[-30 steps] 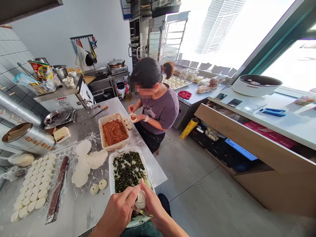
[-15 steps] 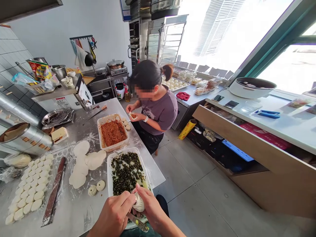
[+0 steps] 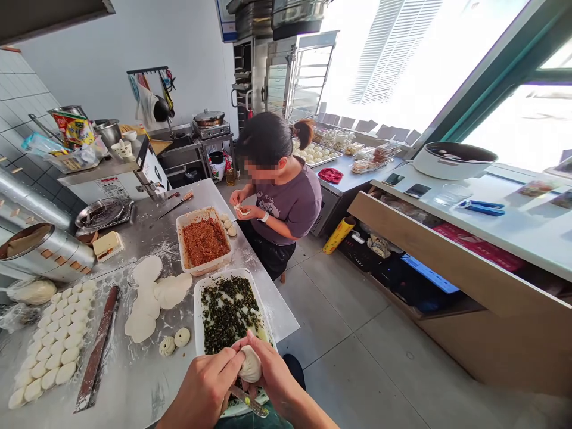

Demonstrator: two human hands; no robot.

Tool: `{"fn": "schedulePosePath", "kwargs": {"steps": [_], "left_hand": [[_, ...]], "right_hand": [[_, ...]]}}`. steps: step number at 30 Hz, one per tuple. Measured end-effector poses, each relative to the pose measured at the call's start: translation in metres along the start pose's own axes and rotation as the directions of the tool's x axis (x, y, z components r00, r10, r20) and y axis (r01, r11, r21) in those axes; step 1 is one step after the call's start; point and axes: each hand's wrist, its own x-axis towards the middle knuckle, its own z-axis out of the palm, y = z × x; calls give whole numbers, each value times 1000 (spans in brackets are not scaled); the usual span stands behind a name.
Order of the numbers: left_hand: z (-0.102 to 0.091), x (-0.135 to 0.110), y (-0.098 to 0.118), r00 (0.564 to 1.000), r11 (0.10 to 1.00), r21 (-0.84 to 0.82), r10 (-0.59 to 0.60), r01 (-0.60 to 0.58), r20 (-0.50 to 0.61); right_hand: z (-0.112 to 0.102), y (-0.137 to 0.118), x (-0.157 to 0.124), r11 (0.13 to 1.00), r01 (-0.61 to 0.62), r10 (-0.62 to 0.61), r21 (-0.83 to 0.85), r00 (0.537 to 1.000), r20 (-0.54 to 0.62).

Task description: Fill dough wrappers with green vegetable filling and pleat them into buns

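Both my left hand (image 3: 205, 378) and my right hand (image 3: 279, 375) meet, nearest of all, on one round, white, pleated dough bun (image 3: 251, 364). I judge the step in hand to be gathering its pleats; the next move seems to call for a light, even pinch. My left fingers are drawn narrow against the bun's left side; my right hand is half-curled along its right. A flat metal spatula (image 3: 251, 403), flecked green, slants beneath, apparently gripped by my left hand. Under and beyond lies a white rectangular plastic tray (image 3: 198, 316) of dark green chopped filling (image 3: 226, 310). Left of it sit two small, pale pleated buns (image 3: 167, 345). Farther, past a whitish tub (image 3: 180, 241) of red-brown filling (image 3: 206, 239), a purple-shirted co-worker (image 3: 297, 205) holds dough.
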Motion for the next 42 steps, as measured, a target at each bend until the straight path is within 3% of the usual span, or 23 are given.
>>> {"fn": "schedulePosePath", "kwargs": {"steps": [3, 6, 10, 14, 20, 24, 27, 29, 34, 38, 42], "left_hand": [[-2, 0, 0, 999, 998, -39, -44, 44, -15], [-3, 1, 0, 1000, 999, -36, -15, 14, -9], [-4, 1, -1, 1000, 1000, -14, 2, -2, -12], [-5, 1, 0, 999, 997, -52, -50, 50, 10], [-8, 4, 1, 1000, 999, -49, 11, -11, -19], [-12, 6, 3, 1000, 998, -66, 1, -3, -23], [-13, 6, 2, 999, 998, -49, 34, -34, -2], [-13, 5, 1, 1000, 999, -50, 20, -20, -4], [-12, 3, 0, 999, 997, -69, -28, 29, 26], [-13, -2, -2, 999, 996, -73, -44, 45, 18], [-12, -5, -5, 995, 989, -111, -99, 101, 23]], "right_hand": [[-1, 2, 1, 999, 39, -39, 2, 999, -18], [0, 2, 1, 999, 50, -51, -9, 996, -70], [0, 2, 2, 999, 36, -36, -11, 999, -9], [-1, 3, 4, 999, 36, -38, -31, 998, -57], [-1, 1, 3, 999, -28, 28, 19, 999, 39], [-2, 2, 6, 1000, -27, 27, -6, 999, -40], [-2, 1, 7, 997, -82, 82, -14, 997, 9], [-2, 0, 7, 998, -65, 64, 4, 996, 55], [0, 0, 8, 997, -80, 79, -22, 996, -28], [0, -1, 9, 994, -109, 110, -20, 992, 61], [5, 2, 16, 994, -98, 97, -56, 995, -24]]}}
